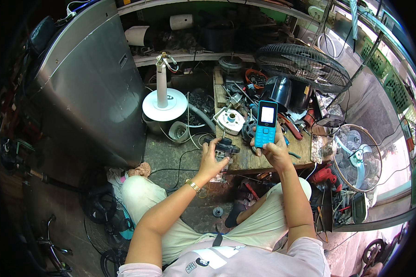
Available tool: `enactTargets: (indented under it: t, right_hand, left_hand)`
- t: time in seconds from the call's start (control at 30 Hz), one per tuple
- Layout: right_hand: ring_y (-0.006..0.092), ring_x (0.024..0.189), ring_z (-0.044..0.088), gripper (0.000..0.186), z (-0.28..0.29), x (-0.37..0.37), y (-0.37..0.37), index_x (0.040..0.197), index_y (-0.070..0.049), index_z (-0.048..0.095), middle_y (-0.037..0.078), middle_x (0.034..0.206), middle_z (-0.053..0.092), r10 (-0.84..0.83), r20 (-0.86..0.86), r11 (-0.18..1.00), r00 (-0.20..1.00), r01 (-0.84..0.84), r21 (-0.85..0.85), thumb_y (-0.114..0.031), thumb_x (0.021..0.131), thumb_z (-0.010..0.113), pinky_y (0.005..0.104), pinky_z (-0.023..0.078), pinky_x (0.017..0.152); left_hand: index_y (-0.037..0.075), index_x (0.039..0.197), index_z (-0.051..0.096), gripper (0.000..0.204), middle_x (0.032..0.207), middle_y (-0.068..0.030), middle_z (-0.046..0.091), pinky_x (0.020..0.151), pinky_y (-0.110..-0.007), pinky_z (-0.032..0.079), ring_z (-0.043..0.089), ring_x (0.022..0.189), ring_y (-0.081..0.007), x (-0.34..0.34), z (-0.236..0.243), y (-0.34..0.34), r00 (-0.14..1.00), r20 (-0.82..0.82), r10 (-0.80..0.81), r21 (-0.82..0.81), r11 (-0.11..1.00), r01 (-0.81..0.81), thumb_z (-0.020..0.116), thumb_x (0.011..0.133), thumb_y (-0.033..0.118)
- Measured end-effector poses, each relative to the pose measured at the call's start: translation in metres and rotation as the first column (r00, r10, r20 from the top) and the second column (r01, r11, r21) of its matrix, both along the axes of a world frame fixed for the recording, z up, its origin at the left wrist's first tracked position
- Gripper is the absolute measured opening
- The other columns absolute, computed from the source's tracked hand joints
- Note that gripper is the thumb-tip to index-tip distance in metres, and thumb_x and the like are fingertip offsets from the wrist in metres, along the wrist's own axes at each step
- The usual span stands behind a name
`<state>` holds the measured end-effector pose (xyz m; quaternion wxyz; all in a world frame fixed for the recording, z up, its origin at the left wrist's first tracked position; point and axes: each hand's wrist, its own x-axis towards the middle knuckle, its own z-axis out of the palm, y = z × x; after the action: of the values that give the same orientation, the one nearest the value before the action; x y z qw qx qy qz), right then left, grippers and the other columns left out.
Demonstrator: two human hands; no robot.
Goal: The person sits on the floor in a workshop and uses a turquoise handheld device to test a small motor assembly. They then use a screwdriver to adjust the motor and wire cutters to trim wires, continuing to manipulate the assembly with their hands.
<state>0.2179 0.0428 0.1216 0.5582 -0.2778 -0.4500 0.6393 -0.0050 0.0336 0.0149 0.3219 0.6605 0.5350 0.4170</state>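
My right hand (276, 150) is closed round a blue keypad phone (265, 131), held upright over the wooden bench with its screen lit. The thumb lies on the lower keys. My left hand (211, 160) grips a dark fan motor (227, 147) at the bench's left edge, thumb and fingers spread round its side. A thin shaft stands up from the motor. Just beyond it sits a white motor housing (230, 120) with slots and a round centre. The palm side of my left hand is hidden.
Tools and parts crowd the wooden bench (252, 160), with a black fan guard (305, 67) behind. At right are a small caged fan (357, 158) and a red drill (326, 177). A white round fan base (165, 105) stands left, near a grey metal panel (92, 92).
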Motion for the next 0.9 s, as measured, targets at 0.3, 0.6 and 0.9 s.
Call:
enactTargets:
  t: [0.3, 0.6, 0.9]
  right_hand:
    - [0.0305, 0.076, 0.068, 0.068, 0.0037, 0.0018, -0.0010, 0.139, -0.012, 0.029, 0.021, 0.115, 0.057, -0.098, 0.071, 0.995, 0.993, 0.099, -0.006, -0.010, 0.078, 0.059, 0.0255, 0.052, 0.044]
    - [0.0334, 0.077, 0.068, 0.063, -0.0021, 0.0032, 0.0056, 0.143, -0.012, 0.026, 0.024, 0.116, 0.056, 0.011, -0.138, 0.998, 0.990, -0.019, -0.052, -0.014, 0.085, 0.049, 0.0290, 0.053, 0.043]
    - [0.0327, 0.077, 0.068, 0.060, 0.0014, 0.0035, 0.0047, 0.141, -0.011, 0.027, 0.023, 0.116, 0.056, -0.004, -0.126, 0.998, 0.992, -0.003, -0.060, -0.014, 0.085, 0.049, 0.0283, 0.053, 0.043]
  left_hand:
    - [0.012, 0.138, 0.040, 0.073, 0.116, -0.0175, 0.043, 0.101, -0.041, 0.039, 0.048, 0.113, -0.0357, -0.0008, 0.0008, -0.0003, 1.000, 0.004, -0.003, -0.024, 1.000, 0.003, 0.075, 0.073, 0.018]
    - [0.012, 0.138, 0.040, 0.073, 0.116, -0.0175, 0.043, 0.101, -0.042, 0.039, 0.048, 0.113, -0.0360, 0.0002, 0.0019, -0.0007, 1.000, 0.002, -0.004, -0.008, 1.000, 0.004, 0.074, 0.074, 0.019]
    - [0.012, 0.138, 0.040, 0.073, 0.116, -0.0177, 0.043, 0.100, -0.042, 0.040, 0.049, 0.112, -0.0363, 0.0004, 0.0026, -0.0015, 1.000, 0.008, -0.001, -0.006, 1.000, 0.002, 0.074, 0.074, 0.019]
